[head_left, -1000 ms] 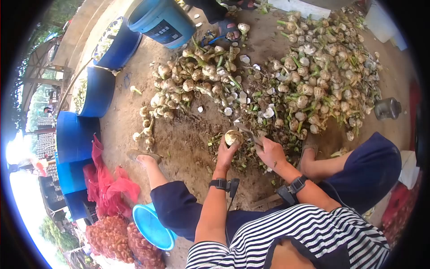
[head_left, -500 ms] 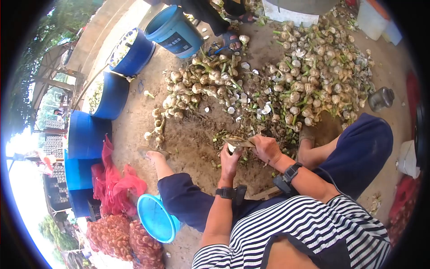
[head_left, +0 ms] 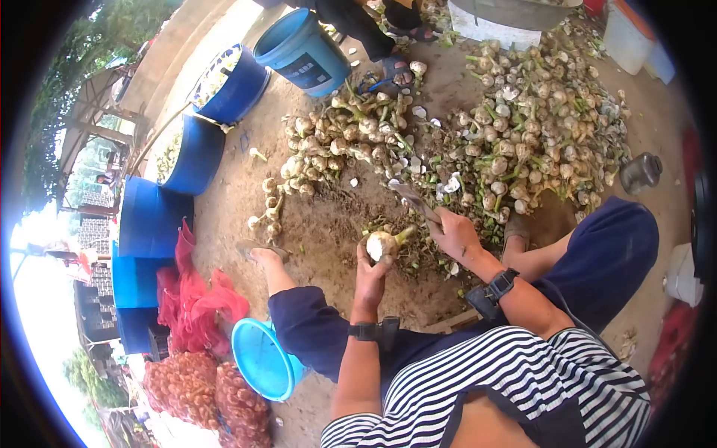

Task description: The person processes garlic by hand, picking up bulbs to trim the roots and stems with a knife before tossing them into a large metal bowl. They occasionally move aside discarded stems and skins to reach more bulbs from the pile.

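Note:
My left hand (head_left: 370,278) is closed around a garlic bulb (head_left: 382,246), whose white cut face shows and whose green stem points right. In my right hand (head_left: 457,237) is a knife (head_left: 415,200), its broad blade pointing up and left, apart from the bulb. Beyond my hands lie a smaller heap of garlic (head_left: 340,138) and a larger heap of garlic (head_left: 538,142) on the dirt ground, with peel scraps and stem pieces between them.
Blue tubs (head_left: 155,218) line the left side. A light blue basin (head_left: 261,360) stands by my knee, near red netting (head_left: 198,302) and filled net sacks (head_left: 187,396). Ahead are a blue bucket (head_left: 302,56) and another person's foot (head_left: 398,71). A jar (head_left: 641,173) stands right.
The knife has moved off the bulb, up and to the right with my right hand. My left hand has shifted slightly left and down, and the bulb's white face now shows.

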A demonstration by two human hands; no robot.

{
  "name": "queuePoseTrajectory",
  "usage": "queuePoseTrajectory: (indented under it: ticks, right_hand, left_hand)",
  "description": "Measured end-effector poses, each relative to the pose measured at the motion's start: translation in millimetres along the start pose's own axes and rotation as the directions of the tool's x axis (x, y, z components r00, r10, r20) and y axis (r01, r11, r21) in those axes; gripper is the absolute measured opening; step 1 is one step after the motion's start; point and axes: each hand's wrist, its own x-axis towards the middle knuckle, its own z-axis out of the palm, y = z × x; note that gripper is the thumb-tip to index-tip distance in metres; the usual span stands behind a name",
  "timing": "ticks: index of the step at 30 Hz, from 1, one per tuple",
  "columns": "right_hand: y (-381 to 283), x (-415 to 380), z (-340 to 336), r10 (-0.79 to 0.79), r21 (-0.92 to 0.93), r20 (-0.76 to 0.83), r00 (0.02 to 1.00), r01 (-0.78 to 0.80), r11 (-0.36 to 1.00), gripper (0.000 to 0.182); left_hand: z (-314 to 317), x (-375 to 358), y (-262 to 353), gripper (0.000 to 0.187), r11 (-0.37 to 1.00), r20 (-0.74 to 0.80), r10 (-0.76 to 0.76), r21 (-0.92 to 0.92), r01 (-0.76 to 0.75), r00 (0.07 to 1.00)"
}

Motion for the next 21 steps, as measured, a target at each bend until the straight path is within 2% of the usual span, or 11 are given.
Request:
queuePoseTrajectory:
  ticks: [2, 6, 7, 9, 14, 16, 17, 18, 19, 20, 21]
  right_hand:
    - [-29.6, 7.7, -13.2, -0.153, 0.019, -0.124, 0.98, 0.157, 0.987, 0.012]
    - [-26.6, 5.9, -10.4, -0.274, -0.01, -0.17, 0.947, 0.276, 0.961, 0.011]
    - [1.9, -4.0, 2.3, -0.091, -0.078, 0.014, 0.996, 0.092, 0.993, 0.012]
    - [62.0, -20.3, 25.4, 0.31, -0.287, 0.301, 0.902, -0.224, 0.931, 0.015]
    - [102.2, -35.5, 48.7, 0.41, -0.083, 0.309, 0.858, -0.405, 0.91, 0.025]
    - [96.3, -29.6, 54.0, 0.54, -0.188, 0.376, 0.753, -0.508, 0.84, 0.034]
    - [101.8, -31.9, 66.3, 0.572, -0.187, 0.368, 0.733, -0.544, 0.818, 0.036]
    - [100.1, -31.2, 66.8, 0.557, -0.126, 0.402, 0.727, -0.559, 0.82, 0.039]
    - [84.2, -25.3, 52.3, 0.569, -0.065, 0.473, 0.673, -0.617, 0.784, 0.039]
    - [75.3, -21.2, 47.4, 0.53, -0.06, 0.451, 0.718, -0.568, 0.821, 0.037]
    - [55.1, -9.1, 27.2, 0.549, -0.068, 0.522, 0.653, -0.61, 0.79, 0.033]
  left_hand:
    - [-2.1, 4.9, -27.0, 0.044, 0.979, -0.155, -0.045, -0.201, 0.013, 0.987]
    - [10.6, 11.9, -42.2, 0.04, 0.928, -0.207, -0.067, -0.373, -0.016, 0.976]
    - [11.7, 10.5, -42.3, 0.038, 0.907, -0.176, -0.078, -0.421, -0.003, 0.981]
    - [13.7, 19.2, -35.5, 0.034, 0.864, -0.099, -0.078, -0.502, 0.018, 0.992]
    - [46.6, 71.2, 8.3, 0.043, 0.937, -0.14, -0.099, -0.346, 0.045, 0.985]
    - [106.9, 126.8, 58.2, 0.058, 0.905, 0.125, 0.069, -0.426, -0.01, 0.99]
    - [141.5, 154.6, 90.8, 0.066, 0.916, 0.359, 0.295, -0.369, -0.156, 0.885]
    - [183.6, 166.6, 132.4, 0.07, 0.914, 0.473, 0.364, -0.346, -0.211, 0.802]
    - [215.8, 171.8, 163.4, 0.071, 0.925, 0.523, 0.373, -0.273, -0.263, 0.767]
    - [235.2, 176.3, 179.6, 0.072, 0.923, 0.551, 0.374, -0.14, -0.359, 0.746]
    - [249.0, 180.4, 189.2, 0.073, 0.892, 0.577, 0.37, -0.003, -0.451, 0.728]
